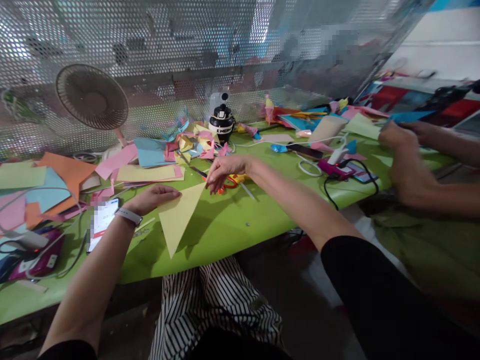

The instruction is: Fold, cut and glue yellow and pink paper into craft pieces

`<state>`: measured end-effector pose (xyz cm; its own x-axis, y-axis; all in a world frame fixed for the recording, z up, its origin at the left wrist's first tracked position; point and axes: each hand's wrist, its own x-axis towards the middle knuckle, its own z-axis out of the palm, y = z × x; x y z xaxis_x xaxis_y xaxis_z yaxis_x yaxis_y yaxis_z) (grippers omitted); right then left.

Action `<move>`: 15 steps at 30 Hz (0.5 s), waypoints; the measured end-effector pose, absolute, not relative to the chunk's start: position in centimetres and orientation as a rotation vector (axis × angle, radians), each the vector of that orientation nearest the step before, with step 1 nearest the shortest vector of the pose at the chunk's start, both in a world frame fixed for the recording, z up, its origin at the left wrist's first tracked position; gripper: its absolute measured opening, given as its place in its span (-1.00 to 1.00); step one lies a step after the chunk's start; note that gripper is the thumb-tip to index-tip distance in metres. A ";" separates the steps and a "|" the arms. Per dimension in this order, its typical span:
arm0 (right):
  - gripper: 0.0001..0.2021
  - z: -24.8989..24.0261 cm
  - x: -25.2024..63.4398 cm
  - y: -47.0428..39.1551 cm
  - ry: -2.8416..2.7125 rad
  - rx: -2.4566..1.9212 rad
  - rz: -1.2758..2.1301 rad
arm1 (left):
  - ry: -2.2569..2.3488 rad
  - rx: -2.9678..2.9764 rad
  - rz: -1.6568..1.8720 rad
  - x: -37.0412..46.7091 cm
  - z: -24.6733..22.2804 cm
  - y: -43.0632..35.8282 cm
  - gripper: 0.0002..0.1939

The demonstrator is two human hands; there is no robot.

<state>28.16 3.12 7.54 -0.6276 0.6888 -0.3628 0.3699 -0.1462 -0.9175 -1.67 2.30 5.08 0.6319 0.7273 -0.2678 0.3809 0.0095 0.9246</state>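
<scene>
A pale yellow paper triangle (180, 215) hangs over the green table, one point facing down. Its upper left edge is pinched by my left hand (155, 196), which wears a watch with a light band. At the upper right corner of the paper, my right hand (225, 172) has its fingers closed on it. Just behind my right hand lie orange-handled scissors (230, 184) and a yellow tool (238, 178), both partly covered.
The green table (225, 235) bears coloured paper sheets (63, 175), a phone (103, 222), a fan (92, 97), a black bottle (221, 124) and folded scraps (191, 142). Cables run at both sides. At right are another person's hands (397, 135) with paper.
</scene>
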 end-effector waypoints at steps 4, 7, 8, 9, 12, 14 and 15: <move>-0.69 6.5 29.3 2.1 -1.669 -1.216 1.725 | 0.959 1.388 0.441 -2.0 4.0 2.8 -0.64; -0.66 4.7 27.5 1.0 -1.548 -1.224 1.691 | 0.950 1.298 0.500 -1.7 3.4 2.7 -0.66; -0.66 4.0 26.5 0.7 -1.512 -1.232 1.705 | 0.942 1.284 0.504 -1.5 3.1 2.6 -0.66; -0.68 3.3 25.5 0.6 -1.462 -1.236 1.709 | 0.939 1.272 0.505 -1.4 3.0 2.5 -0.66; -0.82 1.7 23.0 0.8 -1.214 -1.235 1.649 | 0.967 1.212 0.566 -1.3 2.5 2.4 -0.63; -0.86 1.2 22.1 1.2 -1.082 -1.229 1.612 | 0.918 1.145 0.655 -1.7 2.4 2.5 -0.59; -0.87 1.2 21.9 1.4 -1.042 -1.228 1.604 | 0.860 1.109 0.696 -1.9 2.5 2.6 -0.56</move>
